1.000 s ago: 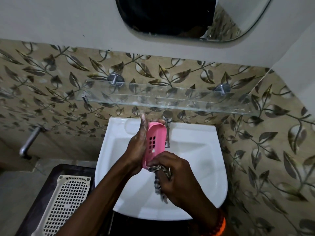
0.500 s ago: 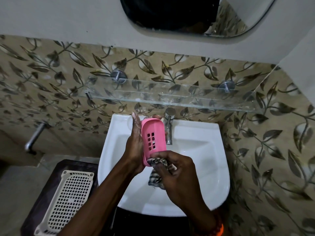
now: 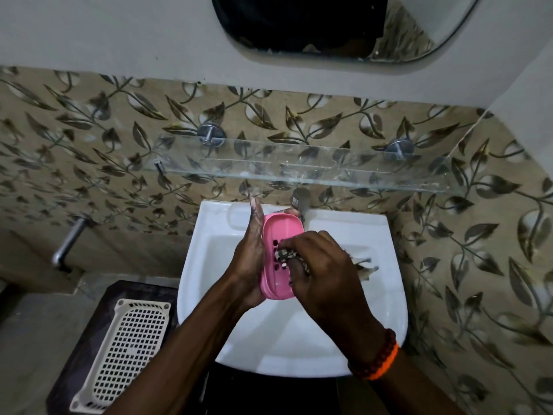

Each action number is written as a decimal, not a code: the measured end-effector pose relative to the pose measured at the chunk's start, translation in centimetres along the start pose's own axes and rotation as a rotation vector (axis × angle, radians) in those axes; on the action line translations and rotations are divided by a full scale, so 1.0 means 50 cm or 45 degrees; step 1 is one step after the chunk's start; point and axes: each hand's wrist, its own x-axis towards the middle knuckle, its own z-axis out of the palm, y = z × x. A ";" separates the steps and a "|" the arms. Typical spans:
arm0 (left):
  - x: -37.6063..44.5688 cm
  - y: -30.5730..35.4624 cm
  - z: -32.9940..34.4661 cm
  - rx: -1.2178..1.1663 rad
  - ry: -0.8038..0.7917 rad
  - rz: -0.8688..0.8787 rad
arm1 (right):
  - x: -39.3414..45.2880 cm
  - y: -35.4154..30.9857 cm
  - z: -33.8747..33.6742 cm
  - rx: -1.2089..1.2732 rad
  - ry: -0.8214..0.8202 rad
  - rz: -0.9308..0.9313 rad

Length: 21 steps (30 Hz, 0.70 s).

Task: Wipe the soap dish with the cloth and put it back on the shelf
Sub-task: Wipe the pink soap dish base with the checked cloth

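A pink slotted soap dish [image 3: 282, 232] is held upright over the white sink [image 3: 386, 295], gripped along its left side by my left hand [image 3: 250, 265]. My right hand [image 3: 323, 271] presses a bunched patterned cloth [image 3: 284, 255] against the middle of the dish's face. A loose end of the cloth [image 3: 365, 269] trails out to the right behind that hand. The glass shelf [image 3: 299, 166] is fixed to the tiled wall just above the sink and carries nothing I can see.
A chrome tap [image 3: 299, 202] stands right behind the dish. A white perforated basket [image 3: 125, 348] lies on a dark stool at lower left. A metal wall tap [image 3: 67, 244] sticks out at left. A mirror [image 3: 329, 25] hangs above.
My right hand with the cloth has moved up from the dish's lower end to its middle. The dish has turned its face more toward me.
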 end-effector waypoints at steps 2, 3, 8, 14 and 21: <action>0.002 0.003 -0.005 -0.036 -0.003 0.005 | -0.013 -0.009 -0.003 0.081 -0.098 0.033; 0.002 0.007 -0.007 -0.037 -0.011 0.013 | -0.025 -0.015 -0.009 0.102 -0.176 0.030; -0.004 0.005 -0.001 -0.036 -0.041 0.036 | -0.006 -0.003 -0.021 0.201 -0.254 -0.003; -0.009 0.018 0.003 0.130 -0.035 0.083 | -0.011 -0.011 -0.012 0.246 -0.255 0.076; -0.013 0.017 0.017 0.351 0.015 0.118 | -0.002 0.007 -0.006 0.054 -0.263 0.172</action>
